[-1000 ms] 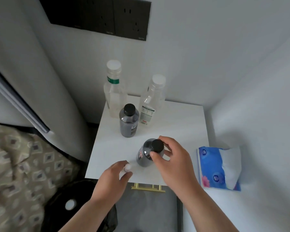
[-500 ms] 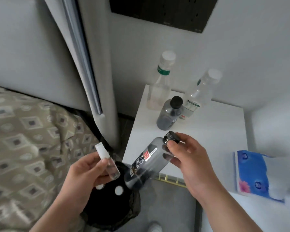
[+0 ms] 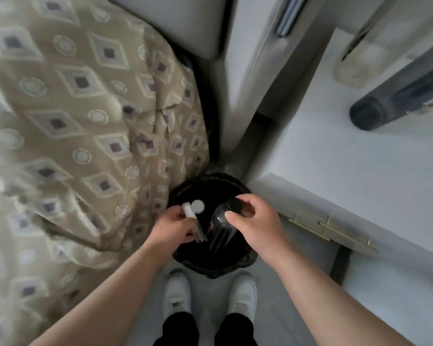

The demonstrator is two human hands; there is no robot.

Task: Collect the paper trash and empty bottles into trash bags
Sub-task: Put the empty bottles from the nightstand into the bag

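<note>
Since half a second ago both hands have swung off the nightstand's front edge and down, and the view has tipped steeply floorward. The dark bottle point(image 3: 220, 233), black cap on, hangs neck-up over the middle of the black trash bag point(image 3: 211, 268); how far its base sits below the rim cannot be told. The right hand point(image 3: 256, 227) pinches it at cap and shoulder, thumb and fingertips curled round the neck. The small clear bottle point(image 3: 188, 212), white cap uppermost, is at the bag's 9 o'clock rim, lower end angled inward. The left hand point(image 3: 171, 228) grips it, fingers wrapped round its body. A white round disc point(image 3: 197, 205) shows against the bag's black inside, just beside that cap. Two white shoes point(image 3: 176, 293) stand at 6 o'clock of the bag, touching or near its rim. A patterned bedspread point(image 3: 73, 121) fills 8 to 11 o'clock. The white nightstand point(image 3: 360, 166) is at 2 o'clock, with a brass handle point(image 3: 333, 232) on its front at 3 o'clock. On its top, far out at 1 o'clock, are a second dark bottle point(image 3: 395, 96) and a clear bottle point(image 3: 355, 63) behind it, both blurred.
</note>
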